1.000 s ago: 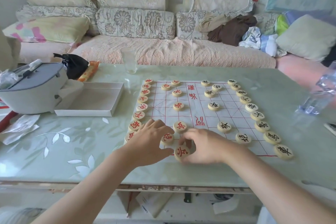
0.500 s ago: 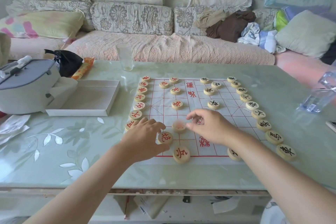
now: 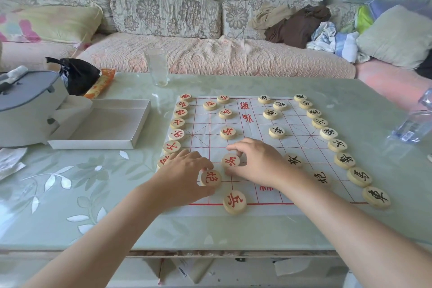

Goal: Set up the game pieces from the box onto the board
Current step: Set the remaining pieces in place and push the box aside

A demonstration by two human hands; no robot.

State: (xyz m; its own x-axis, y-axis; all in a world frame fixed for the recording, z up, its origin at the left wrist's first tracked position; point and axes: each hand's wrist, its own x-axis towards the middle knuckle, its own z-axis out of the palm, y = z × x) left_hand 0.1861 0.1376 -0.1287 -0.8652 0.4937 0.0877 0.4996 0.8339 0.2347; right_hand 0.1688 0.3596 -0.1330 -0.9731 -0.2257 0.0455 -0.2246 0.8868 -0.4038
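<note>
A white paper board (image 3: 254,147) with a red grid lies on the table, with round wooden pieces on it, red-lettered to the left and black-lettered to the right. My left hand (image 3: 184,170) pinches a red-lettered piece (image 3: 210,178) near the board's front left. My right hand (image 3: 257,161) pinches another red-lettered piece (image 3: 231,161) just beyond it, fingers curled round its rim. A third red piece (image 3: 234,202) sits alone on the board's near edge line. The shallow white box (image 3: 109,124) stands to the board's left, with no pieces showing inside.
A grey-lidded case (image 3: 25,105) and a black bag (image 3: 77,75) sit at the table's left. A drinking glass (image 3: 157,66) stands behind the board, a plastic bottle (image 3: 413,121) at the far right. A sofa with cushions runs behind the table.
My right hand left the piece on the near edge line, moved up the board and now holds the piece next to my left hand's one. My left hand stayed on its piece.
</note>
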